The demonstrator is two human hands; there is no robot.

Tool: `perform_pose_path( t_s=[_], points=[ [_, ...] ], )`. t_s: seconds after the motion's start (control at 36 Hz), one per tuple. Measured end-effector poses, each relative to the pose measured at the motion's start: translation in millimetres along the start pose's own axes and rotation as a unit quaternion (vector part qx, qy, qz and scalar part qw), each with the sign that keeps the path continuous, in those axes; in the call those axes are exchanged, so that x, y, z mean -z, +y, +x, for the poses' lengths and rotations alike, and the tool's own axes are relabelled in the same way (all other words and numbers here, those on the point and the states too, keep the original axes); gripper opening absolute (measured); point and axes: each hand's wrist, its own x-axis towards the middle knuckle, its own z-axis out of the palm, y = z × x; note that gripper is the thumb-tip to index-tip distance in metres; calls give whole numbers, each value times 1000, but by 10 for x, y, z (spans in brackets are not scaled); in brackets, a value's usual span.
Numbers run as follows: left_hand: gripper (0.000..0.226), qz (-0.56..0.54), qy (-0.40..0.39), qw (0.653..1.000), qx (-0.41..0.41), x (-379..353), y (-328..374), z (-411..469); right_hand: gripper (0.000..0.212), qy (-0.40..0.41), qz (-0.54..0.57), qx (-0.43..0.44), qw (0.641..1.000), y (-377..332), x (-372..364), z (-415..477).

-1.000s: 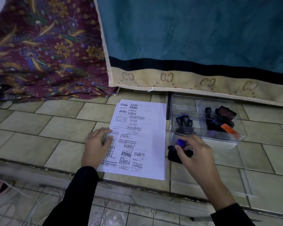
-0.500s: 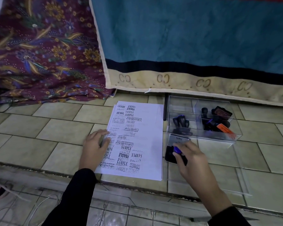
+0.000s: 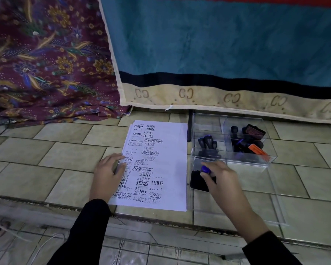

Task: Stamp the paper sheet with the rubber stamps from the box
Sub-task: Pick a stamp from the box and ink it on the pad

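Right hand (image 3: 224,180) pinches the stamp (image 3: 205,169) on the ink pad (image 3: 198,183) by the box (image 3: 243,159); left hand (image 3: 108,173), fingers (image 3: 115,157) straight, presses the paper sheet (image 3: 168,165) near the floor's (image 3: 65,159) front edge; too much ink might smudge it.

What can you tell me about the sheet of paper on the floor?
The paper sheet is white and lies flat on the tiled floor, atop a few more sheets. Black stamp marks such as SAMPLE, FRAGILE, AIR MAIL and EXPRESS crowd its left half; the right half is bare. The left hand rests on its left edge, fingers fairly straight.
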Motion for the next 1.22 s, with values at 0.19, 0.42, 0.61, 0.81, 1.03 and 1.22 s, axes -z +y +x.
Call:
perform_pose_path(
  t_s=[0.19,0.42,0.61,0.81,1.03,1.22],
  points=[
    [20,1,10,1000,-4,1,19,6,32,26,91,11,995,-208,59,213],
    [20,-1,18,1000,-7,-1,16,-1,22,-46,93,94,990,-523,-382,362],
    [20,6,21,1000,-15,12,44,-1,18,-88,69,114,987,-651,-587,399],
    [20,1,20,1000,-17,16,45,3,20,-107,58,108,987,-658,-649,395],
    [29,6,9,1000,-13,21,49,9,16,-102,54,120,986,-666,-677,362],
    [19,8,15,1000,-21,3,20,7,14,-92,50,119,987,-670,-700,378]
  ],
)
